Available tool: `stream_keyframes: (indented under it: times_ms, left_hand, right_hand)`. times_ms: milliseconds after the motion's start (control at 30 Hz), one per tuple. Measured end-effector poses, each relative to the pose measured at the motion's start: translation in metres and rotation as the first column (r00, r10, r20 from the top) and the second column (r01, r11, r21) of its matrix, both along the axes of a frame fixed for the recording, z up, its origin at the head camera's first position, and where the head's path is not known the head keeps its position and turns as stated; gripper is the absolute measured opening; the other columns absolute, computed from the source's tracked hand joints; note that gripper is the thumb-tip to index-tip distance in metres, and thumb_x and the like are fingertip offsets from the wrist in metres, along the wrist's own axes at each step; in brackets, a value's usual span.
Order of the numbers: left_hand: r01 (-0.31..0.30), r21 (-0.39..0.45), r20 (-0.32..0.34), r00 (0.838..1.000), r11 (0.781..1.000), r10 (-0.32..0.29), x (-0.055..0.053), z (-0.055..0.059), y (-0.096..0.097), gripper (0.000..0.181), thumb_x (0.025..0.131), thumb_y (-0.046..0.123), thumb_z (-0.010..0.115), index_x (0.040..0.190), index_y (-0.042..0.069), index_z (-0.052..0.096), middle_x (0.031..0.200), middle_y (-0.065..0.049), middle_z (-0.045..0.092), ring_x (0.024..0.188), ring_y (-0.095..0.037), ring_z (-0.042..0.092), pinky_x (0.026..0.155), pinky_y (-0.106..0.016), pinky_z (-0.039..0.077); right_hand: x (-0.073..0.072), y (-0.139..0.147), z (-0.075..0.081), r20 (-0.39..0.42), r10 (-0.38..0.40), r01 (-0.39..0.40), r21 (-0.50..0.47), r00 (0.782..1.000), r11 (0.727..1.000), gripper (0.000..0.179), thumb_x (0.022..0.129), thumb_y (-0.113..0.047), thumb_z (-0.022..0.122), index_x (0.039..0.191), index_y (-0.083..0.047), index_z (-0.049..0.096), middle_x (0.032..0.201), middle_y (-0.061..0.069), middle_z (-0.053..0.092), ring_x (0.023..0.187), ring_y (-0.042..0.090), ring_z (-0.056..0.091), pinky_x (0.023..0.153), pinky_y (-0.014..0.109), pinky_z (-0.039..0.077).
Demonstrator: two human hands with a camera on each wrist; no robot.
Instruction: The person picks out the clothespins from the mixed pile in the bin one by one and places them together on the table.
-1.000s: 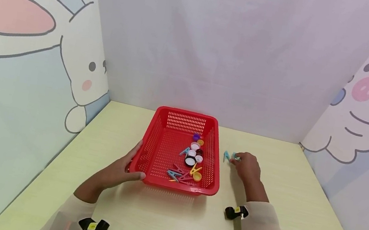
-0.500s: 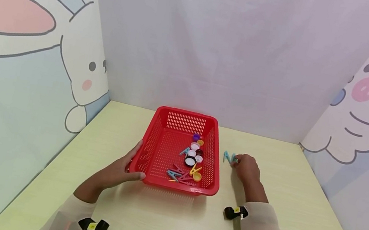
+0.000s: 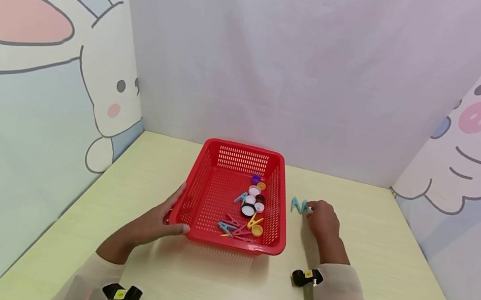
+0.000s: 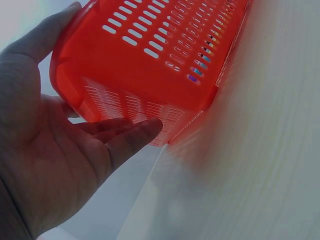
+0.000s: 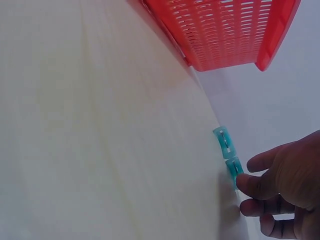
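Observation:
A red plastic basket (image 3: 206, 181) stands on the table, holding several bottle caps (image 3: 249, 210) and clothespins (image 3: 238, 229). My left hand (image 3: 152, 220) grips its near left corner, thumb over the rim and fingers along the outer wall, as the left wrist view also shows. Right of the basket, two turquoise clothespins stand side by side on the table. The left clothespin (image 3: 296, 205) is free. My right hand (image 3: 322, 219) pinches the right clothespin (image 5: 233, 167) between thumb and index finger; the thumb hides part of it in the right wrist view.
The pale wooden table (image 3: 220, 291) runs back to a plain curtain (image 3: 324, 80). Cartoon-printed panels stand at both sides, including a rabbit panel (image 3: 108, 75) on the left. The basket's perforated wall (image 5: 215, 30) rises between the two hands.
The right clothespin has been turned and set upright close against the left one, and more of it shows beside my right fingers. My left hand and the basket stay in place.

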State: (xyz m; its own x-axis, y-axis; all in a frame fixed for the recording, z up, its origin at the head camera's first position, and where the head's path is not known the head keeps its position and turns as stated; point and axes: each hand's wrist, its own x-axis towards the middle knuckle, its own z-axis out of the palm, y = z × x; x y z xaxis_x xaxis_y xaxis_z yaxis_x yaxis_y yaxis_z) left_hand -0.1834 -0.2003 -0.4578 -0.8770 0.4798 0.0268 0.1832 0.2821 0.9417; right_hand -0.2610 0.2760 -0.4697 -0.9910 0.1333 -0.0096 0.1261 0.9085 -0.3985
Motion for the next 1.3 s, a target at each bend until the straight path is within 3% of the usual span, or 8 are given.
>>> stream_keyframes:
  times_ms: [333,833,1100,1300]
  left_hand:
    - [-0.002,0.010,0.008,1.000,1.000,0.002,0.000,0.001,0.001,0.128,0.089,0.034,0.091,0.177,0.026,-0.002,0.171,-0.020,0.033,0.149,-0.047,0.047,0.096,-0.040,0.068]
    - [-0.003,0.012,0.007,1.000,1.000,0.003,-0.002,-0.003,0.002,0.128,0.088,0.035,0.092,0.177,0.030,0.000,0.171,-0.018,0.033,0.150,-0.046,0.046,0.097,-0.041,0.067]
    - [0.004,0.013,0.009,1.000,1.000,-0.004,-0.003,-0.003,0.002,0.128,0.088,0.035,0.091,0.177,0.031,-0.001,0.170,-0.019,0.034,0.149,-0.046,0.046,0.097,-0.042,0.067]
    - [-0.007,0.006,0.012,1.000,1.000,0.007,-0.002,-0.002,0.002,0.129,0.087,0.036,0.092,0.177,0.031,-0.001,0.170,-0.017,0.034,0.149,-0.045,0.046,0.097,-0.042,0.067]
  right_hand:
    - [0.003,-0.001,0.010,-0.091,0.004,0.000,0.037,0.996,0.999,0.043,0.098,0.003,0.065,0.141,0.002,0.069,0.139,0.027,0.071,0.122,0.048,0.070,0.086,0.059,0.064]
    - [0.017,-0.025,0.046,-0.226,0.068,-0.054,0.069,0.972,0.996,0.047,0.099,0.003,0.070,0.145,0.001,0.065,0.136,0.026,0.065,0.111,0.047,0.072,0.080,0.059,0.065]
    - [0.028,-0.044,0.065,-0.300,0.122,-0.103,0.078,0.946,0.992,0.045,0.101,0.003,0.070,0.145,0.000,0.066,0.131,0.023,0.066,0.105,0.042,0.073,0.075,0.054,0.065]
    - [0.036,-0.063,0.075,-0.357,0.204,-0.160,0.149,0.911,0.976,0.044,0.098,0.003,0.074,0.142,-0.001,0.069,0.129,0.021,0.068,0.099,0.039,0.076,0.076,0.052,0.067]
